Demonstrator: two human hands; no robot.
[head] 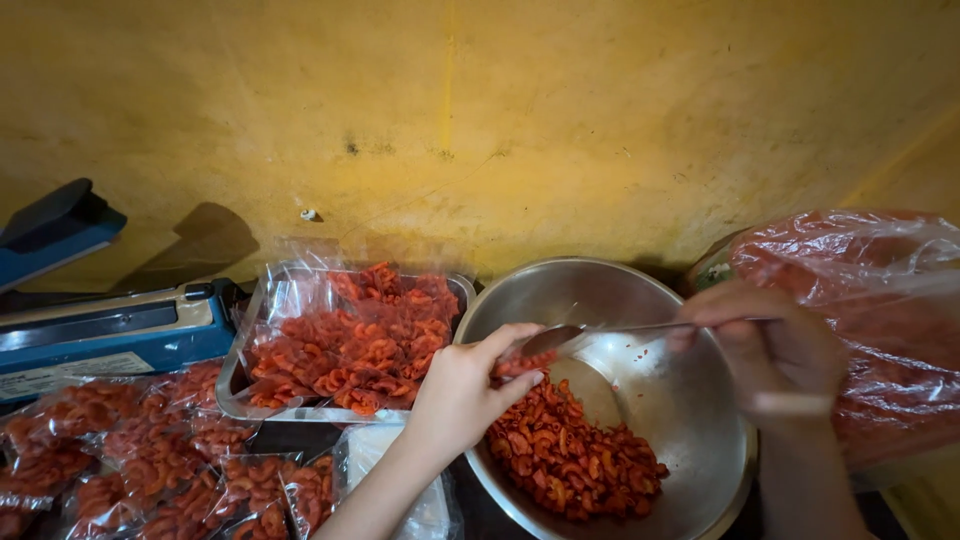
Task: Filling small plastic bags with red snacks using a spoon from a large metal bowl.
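My left hand [468, 388] rests at the near-left rim of a steel bowl [690, 420], its fingers closed around a few red curled snack pieces [520, 364] or the edge of a small bag; which one is unclear. My right hand [775, 345] grips the handle of a metal spoon [560, 335] whose bowl points toward the left hand. A heap of red curled snacks [570, 455] lies in the lower part of the steel bowl.
A steel tray [228, 390] lined with clear plastic holds more snacks. Several small filled packets [150, 450] lie at the lower left. A blue heat sealer [100, 330] stands at the left. A large plastic bag of snacks [880, 320] sits at right against the yellow wall.
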